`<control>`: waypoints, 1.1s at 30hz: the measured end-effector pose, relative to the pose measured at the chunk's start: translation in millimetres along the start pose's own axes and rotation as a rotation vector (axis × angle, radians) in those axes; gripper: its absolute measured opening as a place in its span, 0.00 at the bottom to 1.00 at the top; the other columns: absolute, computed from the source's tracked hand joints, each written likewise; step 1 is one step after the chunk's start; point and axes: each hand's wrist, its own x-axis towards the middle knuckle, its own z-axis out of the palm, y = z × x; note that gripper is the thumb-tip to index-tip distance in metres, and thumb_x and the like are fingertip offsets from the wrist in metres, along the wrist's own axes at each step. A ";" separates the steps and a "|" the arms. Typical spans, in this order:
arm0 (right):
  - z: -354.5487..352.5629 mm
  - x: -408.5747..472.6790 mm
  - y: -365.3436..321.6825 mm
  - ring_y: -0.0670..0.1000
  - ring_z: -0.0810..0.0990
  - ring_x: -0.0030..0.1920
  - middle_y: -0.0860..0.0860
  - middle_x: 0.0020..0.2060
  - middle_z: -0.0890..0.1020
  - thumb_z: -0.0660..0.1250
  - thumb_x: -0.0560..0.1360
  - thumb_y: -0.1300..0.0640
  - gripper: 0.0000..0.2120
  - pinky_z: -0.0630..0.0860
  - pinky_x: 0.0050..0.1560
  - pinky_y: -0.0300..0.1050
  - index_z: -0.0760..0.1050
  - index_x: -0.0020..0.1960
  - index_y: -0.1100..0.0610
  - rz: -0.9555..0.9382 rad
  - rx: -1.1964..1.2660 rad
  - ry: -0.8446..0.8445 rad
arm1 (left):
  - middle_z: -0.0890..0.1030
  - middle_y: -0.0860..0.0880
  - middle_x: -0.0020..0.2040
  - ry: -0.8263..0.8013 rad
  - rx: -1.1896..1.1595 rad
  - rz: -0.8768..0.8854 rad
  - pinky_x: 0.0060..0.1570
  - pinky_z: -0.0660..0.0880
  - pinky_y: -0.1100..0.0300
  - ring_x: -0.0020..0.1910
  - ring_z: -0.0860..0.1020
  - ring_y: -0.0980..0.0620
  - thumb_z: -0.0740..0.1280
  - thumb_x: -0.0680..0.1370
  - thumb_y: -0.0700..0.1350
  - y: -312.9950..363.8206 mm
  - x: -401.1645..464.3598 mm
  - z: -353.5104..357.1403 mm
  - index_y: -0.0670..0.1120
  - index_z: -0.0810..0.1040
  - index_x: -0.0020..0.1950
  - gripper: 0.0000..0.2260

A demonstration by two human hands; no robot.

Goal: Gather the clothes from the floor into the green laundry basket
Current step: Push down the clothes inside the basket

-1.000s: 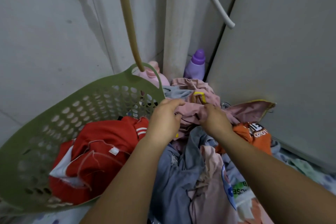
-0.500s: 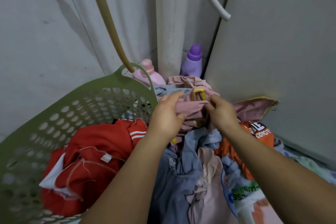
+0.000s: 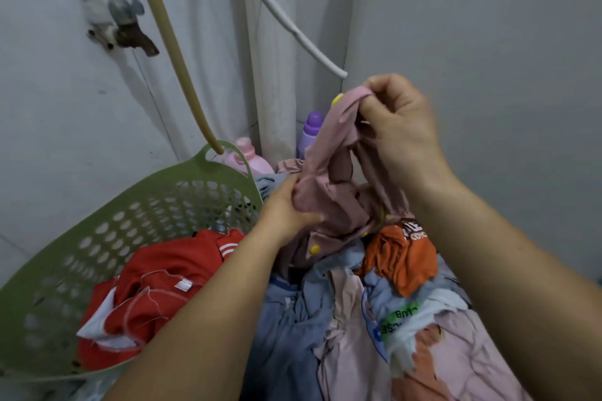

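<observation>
A dusty pink garment with yellow buttons point(image 3: 329, 179) hangs stretched between both hands above the clothes pile. My right hand point(image 3: 395, 127) pinches its top end high up, near the corner of the walls. Lower down, my left hand point(image 3: 286, 215) grips the bunched lower part beside the basket rim. The green laundry basket point(image 3: 107, 231) lies tilted on the left, with a red garment point(image 3: 163, 286) inside it. On the floor to the right lies the pile: a blue garment point(image 3: 286, 319), an orange shirt point(image 3: 400, 257) and pale pink clothes point(image 3: 456, 352).
A beige hose point(image 3: 176, 45) hangs down to the basket handle. A tap point(image 3: 123, 29) sticks out of the left wall, and a white hose point(image 3: 293, 29) curves across the corner. A pink bottle point(image 3: 247, 156) and a purple bottle point(image 3: 309, 133) stand in the corner.
My right hand has risen, lifting the top of the pink garment off the pile. The left hand stayed low, still gripping the cloth. The view tilted upward.
</observation>
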 end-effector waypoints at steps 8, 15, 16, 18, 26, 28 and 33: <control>-57.2 3.4 -4.7 0.49 0.74 0.35 0.47 0.32 0.76 0.63 0.74 0.59 0.09 0.76 0.40 0.49 0.71 0.36 0.49 0.029 0.000 0.194 | 0.80 0.42 0.46 0.221 -0.414 -0.091 0.43 0.73 0.55 0.46 0.76 0.49 0.61 0.77 0.35 32.5 -17.0 11.5 0.44 0.79 0.46 0.09; -89.3 -47.8 40.5 0.47 0.73 0.60 0.49 0.60 0.74 0.74 0.66 0.69 0.42 0.74 0.51 0.35 0.58 0.73 0.52 0.337 -0.293 -0.394 | 0.68 0.50 0.18 0.328 -0.819 -0.118 0.17 0.61 0.73 0.14 0.65 0.58 0.57 0.79 0.35 79.5 -24.4 -9.9 0.46 0.71 0.37 0.13; -87.6 -54.5 43.8 0.46 0.70 0.62 0.48 0.63 0.71 0.76 0.64 0.69 0.47 0.72 0.53 0.35 0.54 0.75 0.52 0.339 -0.318 -0.448 | 0.68 0.53 0.16 0.346 -0.839 -0.101 0.16 0.60 0.75 0.12 0.63 0.60 0.57 0.79 0.35 85.9 -25.1 -16.7 0.46 0.71 0.37 0.13; -79.7 -60.9 47.4 0.46 0.70 0.65 0.48 0.67 0.70 0.78 0.63 0.66 0.49 0.71 0.60 0.39 0.54 0.75 0.51 0.322 -0.296 -0.465 | 0.70 0.53 0.18 0.375 -0.875 -0.070 0.17 0.62 0.74 0.14 0.66 0.59 0.58 0.79 0.35 94.9 -27.1 -31.4 0.46 0.73 0.38 0.12; -9.1 -46.0 17.6 0.49 0.71 0.68 0.50 0.69 0.70 0.77 0.56 0.43 0.52 0.70 0.69 0.52 0.55 0.74 0.46 0.116 -0.290 -0.525 | 0.80 0.48 0.30 0.561 -1.028 0.058 0.25 0.77 0.63 0.26 0.79 0.52 0.58 0.79 0.34 108.1 -61.7 -109.4 0.48 0.75 0.40 0.13; 18.1 -47.0 9.2 0.49 0.70 0.68 0.50 0.69 0.71 0.77 0.57 0.43 0.50 0.69 0.69 0.52 0.56 0.73 0.45 0.050 -0.286 -0.573 | 0.80 0.50 0.24 0.619 -1.040 0.074 0.24 0.77 0.63 0.22 0.78 0.53 0.60 0.78 0.35 101.8 -73.9 -131.7 0.48 0.75 0.39 0.12; 86.0 -61.7 -3.9 0.47 0.62 0.72 0.48 0.73 0.65 0.77 0.64 0.52 0.48 0.60 0.68 0.36 0.53 0.76 0.49 -0.111 -0.347 -0.681 | 0.80 0.52 0.26 0.781 -0.963 0.052 0.31 0.76 0.60 0.28 0.78 0.51 0.62 0.77 0.38 65.6 -98.6 -179.0 0.48 0.74 0.38 0.09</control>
